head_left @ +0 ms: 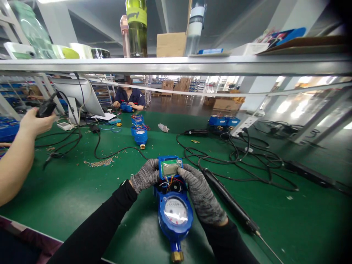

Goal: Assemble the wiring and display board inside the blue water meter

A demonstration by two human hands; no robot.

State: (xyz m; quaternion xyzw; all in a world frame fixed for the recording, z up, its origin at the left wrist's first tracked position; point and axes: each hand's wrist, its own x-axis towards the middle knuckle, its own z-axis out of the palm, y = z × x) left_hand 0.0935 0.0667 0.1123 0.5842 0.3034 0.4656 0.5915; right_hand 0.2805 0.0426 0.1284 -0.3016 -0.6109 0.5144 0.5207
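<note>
A blue water meter [175, 212] with a round dial and a brass end fitting lies in front of me on the green bench. At its far end, a blue display housing [170, 168] is tilted up, with a green circuit board and grey screen in it. Coloured wires [171, 180] run from the housing down into the open meter body. My left hand [145, 175], in a grey knit glove, is closed on the housing's left side. My right hand [202, 192], gloved alike, grips the right side, its thumb at the board's edge. Some fingers are hidden behind the housing.
Right of the meter lies a black electric screwdriver [231, 201], among tangled cables. More blue meters [140, 135] stand farther back. Small screws [101, 162] are scattered at left. A co-worker's hand [37, 123] holds a black tool. A shelf [165, 65] crosses above; another person sits opposite.
</note>
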